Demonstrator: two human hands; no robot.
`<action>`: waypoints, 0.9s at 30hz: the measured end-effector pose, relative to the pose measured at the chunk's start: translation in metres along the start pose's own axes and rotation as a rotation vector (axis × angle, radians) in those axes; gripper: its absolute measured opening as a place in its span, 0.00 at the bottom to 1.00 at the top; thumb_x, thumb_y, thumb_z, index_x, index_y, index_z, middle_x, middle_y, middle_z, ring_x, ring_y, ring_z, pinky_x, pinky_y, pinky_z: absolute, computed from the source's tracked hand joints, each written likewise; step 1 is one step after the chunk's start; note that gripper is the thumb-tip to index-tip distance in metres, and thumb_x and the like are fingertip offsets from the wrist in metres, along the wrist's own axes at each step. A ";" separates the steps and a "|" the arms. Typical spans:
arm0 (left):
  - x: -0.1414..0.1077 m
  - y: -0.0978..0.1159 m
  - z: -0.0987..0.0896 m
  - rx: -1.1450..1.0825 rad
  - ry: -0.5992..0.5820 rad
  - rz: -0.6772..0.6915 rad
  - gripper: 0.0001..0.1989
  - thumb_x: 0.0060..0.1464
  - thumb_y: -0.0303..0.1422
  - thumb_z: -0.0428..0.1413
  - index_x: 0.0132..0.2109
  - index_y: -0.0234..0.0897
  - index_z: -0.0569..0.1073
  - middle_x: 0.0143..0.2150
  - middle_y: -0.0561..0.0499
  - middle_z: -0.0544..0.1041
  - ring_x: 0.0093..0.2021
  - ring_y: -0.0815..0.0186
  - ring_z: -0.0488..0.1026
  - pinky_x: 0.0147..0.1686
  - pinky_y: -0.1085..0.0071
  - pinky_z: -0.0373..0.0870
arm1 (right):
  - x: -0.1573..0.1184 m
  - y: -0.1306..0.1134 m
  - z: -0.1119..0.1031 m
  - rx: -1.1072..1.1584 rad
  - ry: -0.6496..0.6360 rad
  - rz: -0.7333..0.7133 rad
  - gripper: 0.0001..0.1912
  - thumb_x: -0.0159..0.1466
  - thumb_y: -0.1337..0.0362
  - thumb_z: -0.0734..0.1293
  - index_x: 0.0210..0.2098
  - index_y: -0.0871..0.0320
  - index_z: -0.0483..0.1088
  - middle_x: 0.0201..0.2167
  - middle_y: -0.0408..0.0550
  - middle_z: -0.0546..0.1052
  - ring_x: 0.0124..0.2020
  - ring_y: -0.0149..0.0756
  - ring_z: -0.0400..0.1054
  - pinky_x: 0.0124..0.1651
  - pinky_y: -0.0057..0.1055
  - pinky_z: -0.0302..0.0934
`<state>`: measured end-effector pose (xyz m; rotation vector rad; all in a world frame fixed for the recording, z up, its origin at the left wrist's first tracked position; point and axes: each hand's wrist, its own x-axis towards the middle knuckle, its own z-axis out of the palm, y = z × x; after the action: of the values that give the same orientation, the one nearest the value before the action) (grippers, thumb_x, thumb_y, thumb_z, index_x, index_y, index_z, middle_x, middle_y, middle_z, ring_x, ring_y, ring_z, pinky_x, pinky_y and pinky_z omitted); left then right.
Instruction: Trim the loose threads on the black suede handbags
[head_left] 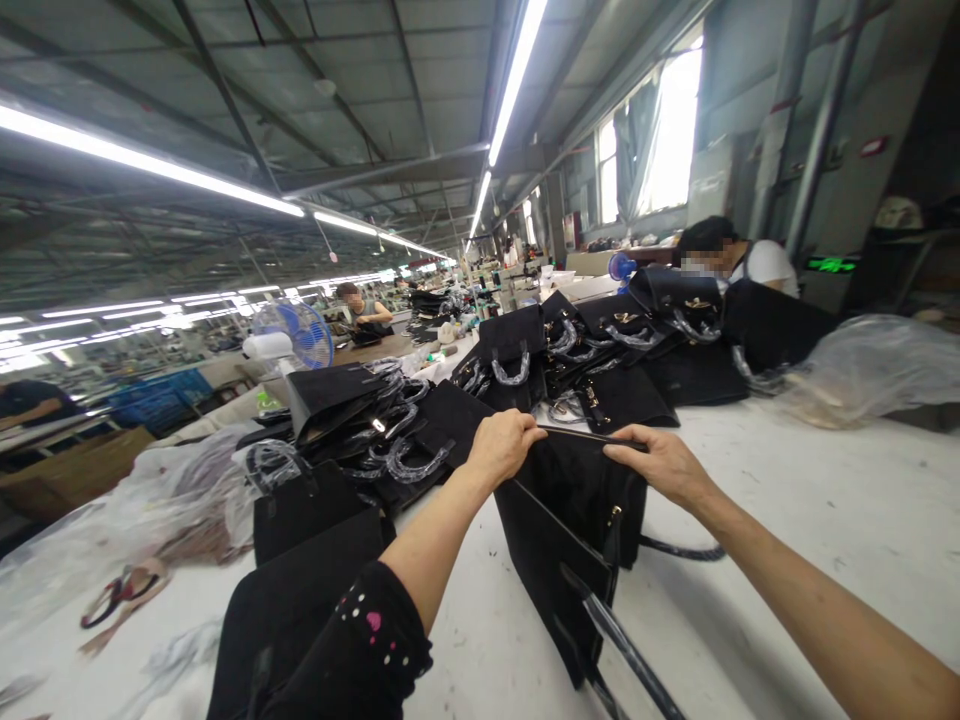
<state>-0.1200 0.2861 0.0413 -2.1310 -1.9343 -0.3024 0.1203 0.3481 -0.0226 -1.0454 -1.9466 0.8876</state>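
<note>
A black handbag [547,560] hangs tilted above the white table, its mouth toward me. My left hand [504,445] pinches the far top edge of the bag near its left end. Farther right along that same edge, my right hand [664,462] grips it between thumb and fingers. One plastic-wrapped handle [630,650] dangles at the near side, and another handle [682,548] sticks out to the right. A small gold-coloured fitting shows on the bag's side. The inside is dark and its contents cannot be made out.
Black handbags with wrapped handles [511,370] lie heaped across the back of the white table [840,520]. More bags [315,590] stand at my left. Clear plastic sheeting [877,370] lies at the right. A blue fan [300,335] and co-workers [769,265] are beyond.
</note>
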 end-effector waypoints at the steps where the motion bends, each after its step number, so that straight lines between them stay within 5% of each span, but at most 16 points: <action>1: 0.000 0.000 0.001 0.011 0.001 -0.004 0.17 0.62 0.45 0.49 0.36 0.40 0.76 0.36 0.50 0.76 0.38 0.62 0.73 0.34 0.71 0.62 | 0.000 -0.002 0.000 -0.007 0.011 0.000 0.17 0.56 0.50 0.66 0.36 0.56 0.75 0.28 0.41 0.75 0.31 0.36 0.67 0.36 0.31 0.57; 21: -0.001 0.001 0.004 0.056 0.041 -0.043 0.16 0.61 0.45 0.50 0.35 0.41 0.77 0.35 0.51 0.76 0.37 0.62 0.73 0.32 0.70 0.61 | 0.007 -0.014 0.006 -0.156 0.046 -0.113 0.15 0.58 0.51 0.64 0.29 0.55 0.74 0.23 0.40 0.74 0.26 0.33 0.66 0.32 0.29 0.55; 27: -0.001 0.003 0.003 0.063 0.037 -0.063 0.16 0.61 0.45 0.50 0.35 0.41 0.77 0.36 0.51 0.76 0.37 0.61 0.74 0.33 0.69 0.62 | 0.027 -0.029 0.007 -0.521 -0.055 -0.158 0.11 0.61 0.55 0.64 0.36 0.49 0.77 0.32 0.40 0.79 0.35 0.35 0.71 0.35 0.27 0.56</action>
<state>-0.1166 0.2863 0.0381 -2.0139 -1.9664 -0.2862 0.0935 0.3582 0.0060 -1.1367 -2.3361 0.3252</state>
